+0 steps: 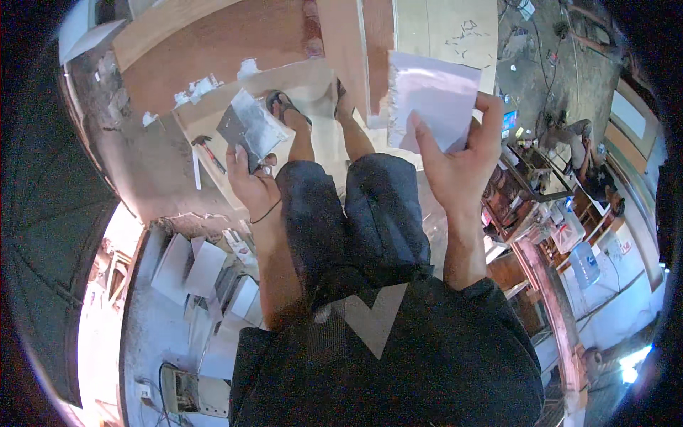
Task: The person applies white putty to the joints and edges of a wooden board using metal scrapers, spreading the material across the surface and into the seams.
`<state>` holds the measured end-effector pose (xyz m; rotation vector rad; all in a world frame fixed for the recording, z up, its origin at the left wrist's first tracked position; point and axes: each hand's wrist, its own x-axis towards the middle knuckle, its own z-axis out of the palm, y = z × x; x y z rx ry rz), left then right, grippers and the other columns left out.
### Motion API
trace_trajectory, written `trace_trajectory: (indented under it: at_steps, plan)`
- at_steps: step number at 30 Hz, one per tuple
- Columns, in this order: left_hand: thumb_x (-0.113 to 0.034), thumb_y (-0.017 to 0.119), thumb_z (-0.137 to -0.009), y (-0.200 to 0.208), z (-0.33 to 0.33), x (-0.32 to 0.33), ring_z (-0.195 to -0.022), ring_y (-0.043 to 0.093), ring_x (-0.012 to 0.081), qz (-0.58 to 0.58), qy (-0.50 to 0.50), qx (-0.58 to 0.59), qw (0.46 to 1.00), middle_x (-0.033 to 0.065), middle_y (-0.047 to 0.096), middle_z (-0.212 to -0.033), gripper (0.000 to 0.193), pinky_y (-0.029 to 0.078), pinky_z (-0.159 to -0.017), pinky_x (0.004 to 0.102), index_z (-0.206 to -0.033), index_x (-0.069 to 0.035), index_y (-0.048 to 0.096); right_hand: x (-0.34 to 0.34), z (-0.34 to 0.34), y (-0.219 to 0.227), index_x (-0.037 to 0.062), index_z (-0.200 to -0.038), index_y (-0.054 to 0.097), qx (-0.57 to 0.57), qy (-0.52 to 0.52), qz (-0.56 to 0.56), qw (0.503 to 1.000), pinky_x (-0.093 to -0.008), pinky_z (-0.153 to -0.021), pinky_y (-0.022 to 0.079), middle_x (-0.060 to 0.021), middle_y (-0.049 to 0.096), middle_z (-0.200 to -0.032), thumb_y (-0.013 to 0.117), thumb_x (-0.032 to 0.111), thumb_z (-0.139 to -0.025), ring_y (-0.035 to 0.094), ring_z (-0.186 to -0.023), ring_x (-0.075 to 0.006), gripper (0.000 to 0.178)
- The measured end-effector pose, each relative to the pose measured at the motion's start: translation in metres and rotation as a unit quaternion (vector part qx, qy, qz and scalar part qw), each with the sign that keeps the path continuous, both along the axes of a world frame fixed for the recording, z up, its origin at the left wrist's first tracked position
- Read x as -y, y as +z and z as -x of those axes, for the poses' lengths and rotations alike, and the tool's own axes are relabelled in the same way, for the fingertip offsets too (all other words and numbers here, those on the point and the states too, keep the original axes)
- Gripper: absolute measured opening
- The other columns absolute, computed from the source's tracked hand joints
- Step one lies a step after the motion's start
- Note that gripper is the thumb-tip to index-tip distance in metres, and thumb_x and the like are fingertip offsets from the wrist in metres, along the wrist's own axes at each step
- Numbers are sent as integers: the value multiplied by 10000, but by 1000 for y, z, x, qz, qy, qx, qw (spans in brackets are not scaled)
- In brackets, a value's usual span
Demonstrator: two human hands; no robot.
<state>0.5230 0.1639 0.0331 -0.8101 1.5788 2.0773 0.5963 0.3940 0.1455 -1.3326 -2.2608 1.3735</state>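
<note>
My left hand is closed round the lower edge of a dark, flat square plate. White paste is smeared over much of its face. My right hand grips a pale, thin rectangular sheet, thumb on the front and fingers behind. The left edge of that sheet is ragged and crusted with whitish stuff. The two pieces are held apart, in front of my knees. Beyond them, a reddish-brown panel has white lumps of paste along its near edge.
Light wooden boards lie ahead, with dark scraps on one. A hammer rests by a board's edge at left. White panels lean at lower left. At right are a cluttered bench, a blue water bottle and a person.
</note>
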Motion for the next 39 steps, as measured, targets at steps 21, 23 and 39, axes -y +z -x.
trace_trajectory:
  at_steps: [21, 23, 39]
  plan:
    - [-153, 472, -893, 1, 9, 19, -761, 527, 165, -27, -12, 12, 999, 90, 511, -1026, 304, 461, -591, 280, -1173, -37, 440, -34, 7, -34, 26, -1031, 361, -89, -19, 97, 991, -269, -613, 516, -174, 636, -832, 709, 33, -700, 637, -740, -190, 480]
    - [-152, 470, -895, -4, 7, 25, -738, 531, 158, 2, -43, 5, 999, 86, 516, -1014, 296, 461, -584, 274, -1167, -39, 443, -44, -1, -37, 24, -1032, 359, -63, -2, 36, 997, -271, -616, 517, -176, 636, -839, 708, 30, -698, 637, -743, -195, 483]
    - [-168, 441, -900, 10, 12, -1, -685, 548, 150, 15, -16, 15, 1000, 111, 551, -935, 335, 443, -491, 245, -1179, 14, 407, -24, 20, -11, 3, -1033, 389, 0, 23, -78, 997, -309, -663, 504, -196, 609, -848, 676, 31, -698, 629, -808, -214, 443]
